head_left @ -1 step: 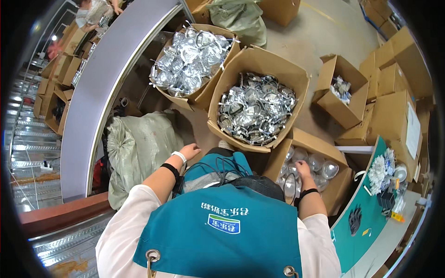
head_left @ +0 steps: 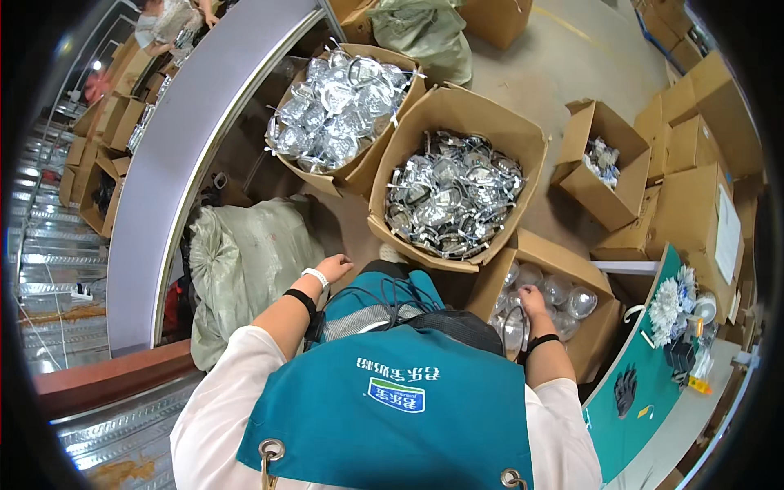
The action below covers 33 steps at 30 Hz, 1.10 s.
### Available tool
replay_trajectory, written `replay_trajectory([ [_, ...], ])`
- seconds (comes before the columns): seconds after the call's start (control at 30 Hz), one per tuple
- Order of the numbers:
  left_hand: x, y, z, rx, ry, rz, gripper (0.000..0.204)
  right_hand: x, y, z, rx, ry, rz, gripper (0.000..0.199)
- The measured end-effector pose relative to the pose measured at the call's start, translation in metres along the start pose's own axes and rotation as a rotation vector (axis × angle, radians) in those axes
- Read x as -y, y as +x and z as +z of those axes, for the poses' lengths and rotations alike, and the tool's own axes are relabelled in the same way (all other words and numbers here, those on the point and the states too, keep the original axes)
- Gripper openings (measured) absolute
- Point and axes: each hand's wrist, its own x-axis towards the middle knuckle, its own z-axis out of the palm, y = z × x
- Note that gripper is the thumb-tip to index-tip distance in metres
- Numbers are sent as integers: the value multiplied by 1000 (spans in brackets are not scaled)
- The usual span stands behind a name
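My left hand rests at my left knee on the teal apron, beside a grey-green sack; it holds nothing, and a white band and a black band sit on its wrist. My right hand reaches down into a cardboard box of shiny round clear pieces at my right knee. Its fingers are down among the pieces and a dark wire loop, so whether they grip one is hidden.
Ahead stand two large cardboard boxes full of silvery wrapped pieces. A smaller box and stacked cartons are to the right. A green table with small items is at lower right. A long grey conveyor runs on the left.
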Motion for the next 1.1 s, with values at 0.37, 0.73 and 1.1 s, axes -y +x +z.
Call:
replay_trajectory([
  [0.37,43,239,-59,-58,-90,-50,74,93,93,87,-284,-134,309,82],
  [0.73,42,337,40,-169,-767,311,63,65,148,187,-545,416,125,24],
  [1.1,73,355,31,-139,-611,520,56,56,149,175,-439,604,-43,27],
])
